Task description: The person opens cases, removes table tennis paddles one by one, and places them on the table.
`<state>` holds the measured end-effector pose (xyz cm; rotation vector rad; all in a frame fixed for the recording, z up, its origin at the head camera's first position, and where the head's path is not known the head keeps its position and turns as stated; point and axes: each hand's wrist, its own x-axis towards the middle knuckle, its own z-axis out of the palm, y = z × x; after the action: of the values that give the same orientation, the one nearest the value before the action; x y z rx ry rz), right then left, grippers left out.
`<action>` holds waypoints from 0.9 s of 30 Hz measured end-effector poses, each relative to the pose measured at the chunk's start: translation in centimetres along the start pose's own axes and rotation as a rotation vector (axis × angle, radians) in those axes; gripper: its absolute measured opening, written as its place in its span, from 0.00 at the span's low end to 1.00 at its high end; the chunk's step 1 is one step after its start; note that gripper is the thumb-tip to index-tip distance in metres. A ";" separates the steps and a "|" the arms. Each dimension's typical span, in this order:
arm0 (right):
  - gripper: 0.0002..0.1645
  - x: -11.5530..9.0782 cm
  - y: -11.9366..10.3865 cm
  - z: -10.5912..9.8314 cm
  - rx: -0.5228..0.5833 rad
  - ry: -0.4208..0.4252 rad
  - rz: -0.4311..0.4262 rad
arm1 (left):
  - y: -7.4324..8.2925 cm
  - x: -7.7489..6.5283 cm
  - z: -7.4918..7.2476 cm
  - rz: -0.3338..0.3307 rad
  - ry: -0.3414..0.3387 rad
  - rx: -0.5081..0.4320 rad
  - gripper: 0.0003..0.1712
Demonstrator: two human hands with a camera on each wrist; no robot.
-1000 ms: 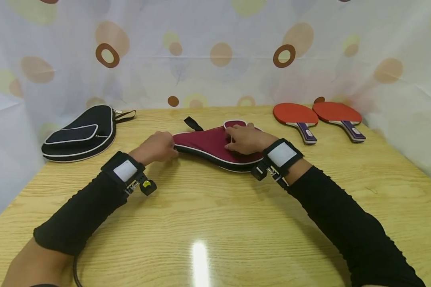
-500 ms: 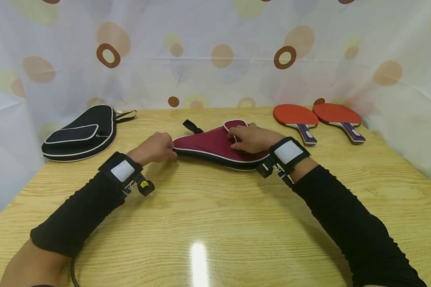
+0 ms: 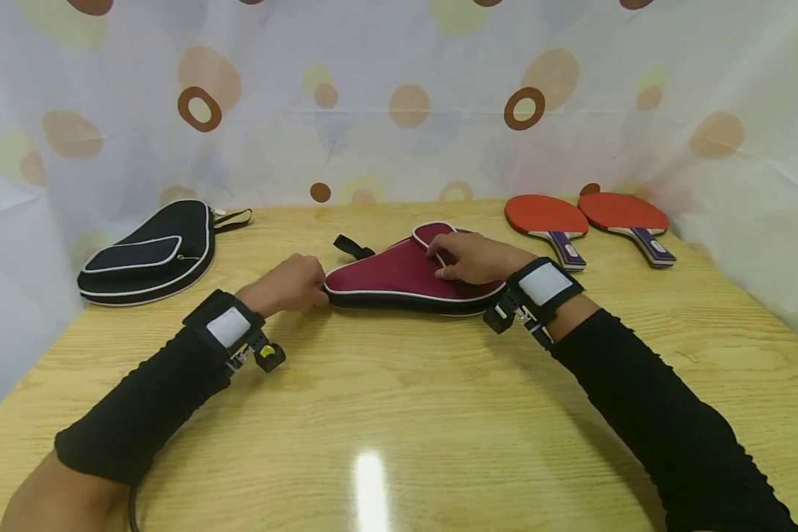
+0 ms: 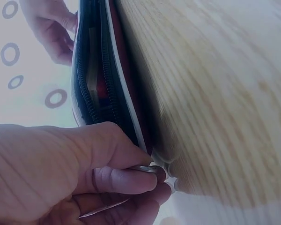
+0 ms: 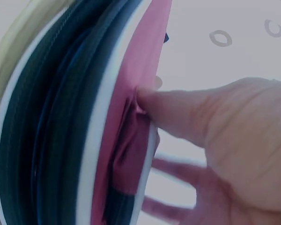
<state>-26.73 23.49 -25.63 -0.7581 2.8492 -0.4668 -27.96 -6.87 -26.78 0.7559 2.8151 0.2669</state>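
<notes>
A maroon table tennis bat case (image 3: 399, 273) with white piping and a black side lies on the table, narrow end to the left. My left hand (image 3: 292, 283) is at that narrow end. In the left wrist view its thumb and finger pinch a small metal zipper pull (image 4: 144, 168). The zipper (image 4: 107, 84) stands parted along the black side, with something pale and reddish inside. My right hand (image 3: 472, 257) is on the case's wide part, gripping the pocket fabric (image 5: 133, 140) between thumb and fingers. The far side of the pocket is hidden.
A black bat case (image 3: 149, 255) with a front pocket and wrist loop lies at the back left. Two red table tennis bats (image 3: 547, 214) with purple handles lie at the back right. A patterned curtain (image 3: 408, 148) borders the wooden table (image 3: 439, 414).
The maroon case has turned a little, its narrow end nearer me and its wide end shifted right. My right hand has moved slightly right with it; my left hand has come slightly closer.
</notes>
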 end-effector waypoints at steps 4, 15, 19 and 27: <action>0.29 -0.3 -0.8 0.1 -0.027 0.018 0.182 | 0.1 -0.2 0.1 0.010 0.007 0.015 0.09; 0.24 -0.6 -3.0 0.9 -0.170 0.080 0.314 | 0.2 -0.5 0.0 0.001 -0.009 0.003 0.09; 0.26 -0.4 -2.8 0.8 -0.176 0.051 0.272 | 0.1 -0.4 0.0 0.005 -0.006 0.005 0.10; 0.27 -0.2 -2.1 0.1 -0.192 -0.021 0.176 | -0.3 -0.2 -0.1 0.043 0.009 0.007 0.12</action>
<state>-25.62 21.82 -25.02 -0.5291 2.9362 -0.1618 -27.97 -7.19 -26.69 0.8189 2.8119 0.2686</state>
